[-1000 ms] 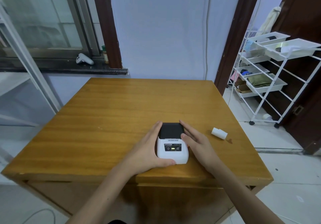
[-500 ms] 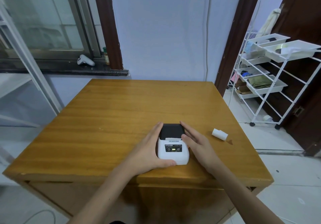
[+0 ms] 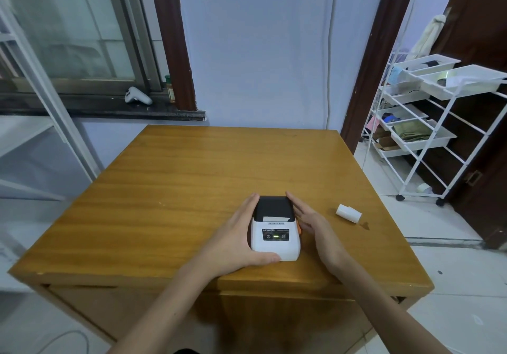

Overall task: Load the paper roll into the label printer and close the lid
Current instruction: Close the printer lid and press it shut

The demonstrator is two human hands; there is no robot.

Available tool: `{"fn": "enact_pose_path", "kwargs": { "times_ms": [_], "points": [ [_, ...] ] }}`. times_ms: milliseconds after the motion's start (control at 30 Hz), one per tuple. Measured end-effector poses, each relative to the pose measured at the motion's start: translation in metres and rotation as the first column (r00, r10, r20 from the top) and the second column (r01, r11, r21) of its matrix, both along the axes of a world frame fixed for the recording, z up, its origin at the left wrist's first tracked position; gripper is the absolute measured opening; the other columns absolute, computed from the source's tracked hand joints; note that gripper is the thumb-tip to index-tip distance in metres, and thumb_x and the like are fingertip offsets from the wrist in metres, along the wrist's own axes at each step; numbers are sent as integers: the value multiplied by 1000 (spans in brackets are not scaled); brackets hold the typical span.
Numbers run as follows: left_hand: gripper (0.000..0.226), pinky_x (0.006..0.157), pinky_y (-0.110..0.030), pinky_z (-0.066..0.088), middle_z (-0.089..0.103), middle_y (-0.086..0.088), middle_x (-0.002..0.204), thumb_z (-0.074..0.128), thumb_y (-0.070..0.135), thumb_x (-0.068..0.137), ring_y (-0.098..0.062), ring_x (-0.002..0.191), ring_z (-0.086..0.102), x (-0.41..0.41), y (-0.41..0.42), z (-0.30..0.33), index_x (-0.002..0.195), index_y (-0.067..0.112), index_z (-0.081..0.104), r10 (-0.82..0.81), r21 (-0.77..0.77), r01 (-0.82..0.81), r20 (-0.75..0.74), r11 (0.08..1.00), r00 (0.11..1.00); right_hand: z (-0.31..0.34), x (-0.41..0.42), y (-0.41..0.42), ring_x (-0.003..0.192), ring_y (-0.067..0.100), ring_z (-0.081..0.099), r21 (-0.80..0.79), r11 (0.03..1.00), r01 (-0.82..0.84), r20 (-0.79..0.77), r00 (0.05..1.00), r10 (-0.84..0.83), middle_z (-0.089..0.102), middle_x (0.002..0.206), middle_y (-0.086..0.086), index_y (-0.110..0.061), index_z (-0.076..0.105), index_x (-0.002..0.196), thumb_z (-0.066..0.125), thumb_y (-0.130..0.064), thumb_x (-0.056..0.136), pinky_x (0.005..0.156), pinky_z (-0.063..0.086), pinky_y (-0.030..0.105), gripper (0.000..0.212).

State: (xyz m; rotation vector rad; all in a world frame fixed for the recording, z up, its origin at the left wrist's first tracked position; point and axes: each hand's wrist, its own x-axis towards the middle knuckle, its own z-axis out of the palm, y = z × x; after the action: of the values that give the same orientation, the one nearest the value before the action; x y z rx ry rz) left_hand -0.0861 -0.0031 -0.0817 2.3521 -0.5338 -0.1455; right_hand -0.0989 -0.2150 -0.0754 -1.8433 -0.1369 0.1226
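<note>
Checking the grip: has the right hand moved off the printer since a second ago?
Yes. The right hand has slid slightly right, away from the printer toward the paper roll, uncovering an orange tab.

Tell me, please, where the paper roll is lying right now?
In the head view the paper roll lies on the wooden table, to the right of the label printer, just beyond the right hand and untouched by it.

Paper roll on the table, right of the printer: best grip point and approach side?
Grip the paper roll across its curved middle, from above with the right hand, probably. It lies on its side, apart from the label printer, with bare table all around; a loose flap at its left end is best avoided.
</note>
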Motion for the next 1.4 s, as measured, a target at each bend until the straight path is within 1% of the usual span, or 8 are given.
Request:
{"fn": "enact_pose_path", "kwargs": {
  "times_ms": [67, 167, 433, 633, 733, 867, 1067, 1400],
  "points": [
    [129, 112, -21, 21, -2, 27, 162, 80, 66, 63, 3, 145, 11, 0, 0, 0, 156, 40, -5, -1, 0, 1, 1, 1000, 1000, 2, -1, 1, 137, 1, 37, -21, 1000, -21, -6, 1000, 20, 44, 145, -19, -42, 37, 144, 43, -34, 81, 110, 33, 28, 65],
    [129, 111, -20, 20, -1, 26, 162, 80, 65, 64, 3, 146, 12, 0, -1, 0, 157, 39, -4, 2, -3, -2, 4, 1000, 1000, 1, -4, 3, 136, -1, 36, -106, 992, -66, 3, 998, 67, 38, 148, -20, -45, 26, 148, 54, -38, 75, 113, 32, 37, 78],
    [128, 114, -26, 24, -2, 25, 163, 79, 66, 64, -1, 147, 14, -1, -1, 3, 156, 39, -6, -1, 13, 1, 0, 1000, 1000, -1, -1, 5, 133, 6, 42, -122, 990, -74, 3, 997, 75, 39, 145, -17, -54, 23, 141, 59, -41, 71, 111, 36, 46, 80],
    [128, 117, -31, 25, -3, 24, 163, 78, 67, 64, -2, 147, 14, -2, -1, 4, 156, 39, -6, -4, 22, 4, -1, 1000, 1000, -1, -4, 5, 134, 3, 39, -141, 987, -79, 22, 996, 83, 37, 147, -20, -43, 22, 148, 53, -41, 76, 112, 34, 40, 79],
    [129, 117, -29, 23, -4, 26, 162, 79, 67, 63, -1, 147, 12, -2, -1, 3, 156, 39, -7, -4, 16, 4, -10, 1000, 1000, -1, -2, 2, 137, 0, 36, -63, 997, -36, 12, 999, 37, 40, 149, -20, -43, 30, 148, 43, -40, 91, 113, 30, 29, 58],
    [129, 114, -24, 21, -3, 26, 162, 79, 67, 63, 0, 147, 12, -1, -1, 2, 156, 41, -6, 4, 16, -4, -8, 1000, 1000, 2, -1, 2, 128, -4, 45, -43, 998, 41, 18, 999, -40, 49, 142, -19, -38, 39, 146, 37, -35, 103, 97, 37, 13, 43],
    [129, 113, -24, 21, -3, 24, 163, 79, 66, 64, -2, 147, 13, -2, -2, 4, 156, 39, -7, 6, 21, -6, -9, 1000, 1000, 1, -1, 3, 116, -17, 49, -11, 998, 57, 17, 998, -57, 54, 130, -28, -40, 42, 143, 42, -31, 102, 91, 41, 12, 42],
    [129, 116, -29, 24, -4, 25, 163, 78, 67, 63, -3, 147, 14, -3, -2, 5, 156, 40, -7, 10, 26, -9, -16, 1000, 1000, 0, 0, 3, 111, -24, 48, -20, 998, 60, 26, 998, -60, 52, 124, -36, -40, 42, 142, 43, -31, 102, 95, 41, 14, 41]
  ]
}}
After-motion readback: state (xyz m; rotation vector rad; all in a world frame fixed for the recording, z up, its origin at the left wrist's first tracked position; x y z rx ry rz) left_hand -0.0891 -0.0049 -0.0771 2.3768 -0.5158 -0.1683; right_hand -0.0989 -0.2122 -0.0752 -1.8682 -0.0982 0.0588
